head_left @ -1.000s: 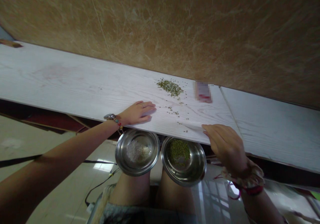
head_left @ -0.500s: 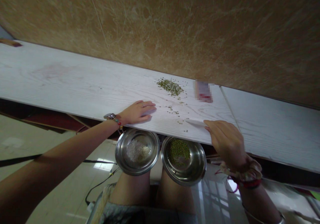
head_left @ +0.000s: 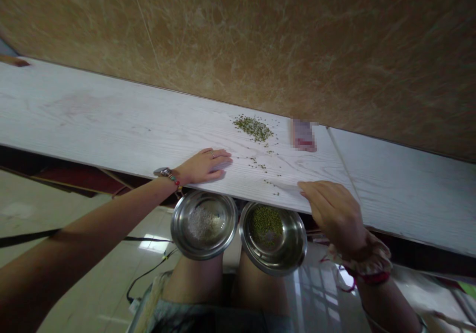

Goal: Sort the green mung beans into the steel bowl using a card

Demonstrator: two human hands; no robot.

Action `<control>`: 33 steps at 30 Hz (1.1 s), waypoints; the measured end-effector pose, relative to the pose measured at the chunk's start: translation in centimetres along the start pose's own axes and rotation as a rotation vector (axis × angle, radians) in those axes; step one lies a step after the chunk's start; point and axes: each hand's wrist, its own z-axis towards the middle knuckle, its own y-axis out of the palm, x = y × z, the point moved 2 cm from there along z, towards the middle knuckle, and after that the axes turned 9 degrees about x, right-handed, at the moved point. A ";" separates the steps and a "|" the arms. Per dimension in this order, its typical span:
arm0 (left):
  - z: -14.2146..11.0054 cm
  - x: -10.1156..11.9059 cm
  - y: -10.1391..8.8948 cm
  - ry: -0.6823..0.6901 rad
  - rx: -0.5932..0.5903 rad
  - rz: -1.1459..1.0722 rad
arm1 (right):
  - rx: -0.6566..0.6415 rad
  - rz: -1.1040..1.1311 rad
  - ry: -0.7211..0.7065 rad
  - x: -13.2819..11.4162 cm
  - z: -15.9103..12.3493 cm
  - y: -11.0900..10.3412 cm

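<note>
My left hand (head_left: 204, 166) lies flat on the white board (head_left: 130, 119), fingers stretched out, holding nothing. My right hand (head_left: 332, 206) pinches a thin pale flat strip (head_left: 287, 187) whose tip is beside a few stray green beans near the front edge. A pile of green beans mixed with white grains (head_left: 254, 128) lies farther back, with loose beans trailing toward me. Below the edge, a metal bowl (head_left: 177, 224) on the left contains white grains (head_left: 203, 223). Next to it, a second metal bowl (head_left: 299, 253) contains green beans (head_left: 267, 222).
A blurred-out flat object (head_left: 304, 135) lies on the board right of the pile. The brown marbled wall (head_left: 238, 40) rises behind. A brown stick-like piece (head_left: 15, 61) sits at the far left. Both bowls rest over my knees; a black cable (head_left: 143, 276) runs on the tiled floor.
My right hand and the pale strip have moved slightly left and toward the board's front edge. My left hand, the pile and the bowls stay essentially in place.
</note>
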 end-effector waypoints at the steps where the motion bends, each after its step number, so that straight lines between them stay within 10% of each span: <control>1: 0.0 0.0 0.0 0.001 0.000 0.004 | 0.004 -0.005 -0.006 0.0 0.0 0.1; 33: 0.0 1.0 -0.3 0.167 0.034 -0.009 | -0.009 0.005 0.040 0.2 -0.3 0.6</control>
